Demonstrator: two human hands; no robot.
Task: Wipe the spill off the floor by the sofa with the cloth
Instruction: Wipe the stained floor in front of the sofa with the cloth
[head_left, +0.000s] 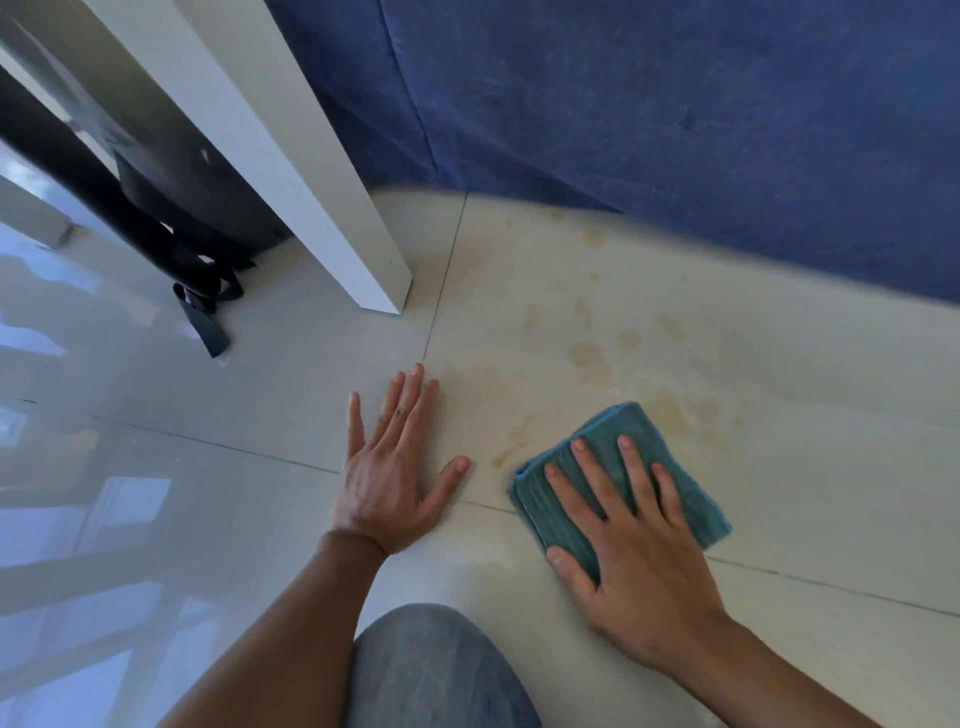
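A folded teal cloth (613, 447) lies flat on the pale tiled floor (779, 467). My right hand (628, 551) presses down on it with fingers spread. Yellowish spill stains (592, 358) spread over the tile between the cloth and the blue sofa (675, 114), with a streak just left of the cloth. My left hand (389, 467) rests flat on the floor to the left of the cloth, fingers apart, holding nothing.
A white furniture leg (332, 208) stands on the floor at the upper left, close to the sofa corner. Behind it lies a black bag with straps (202, 296). My knee in grey trousers (436, 670) is at the bottom centre.
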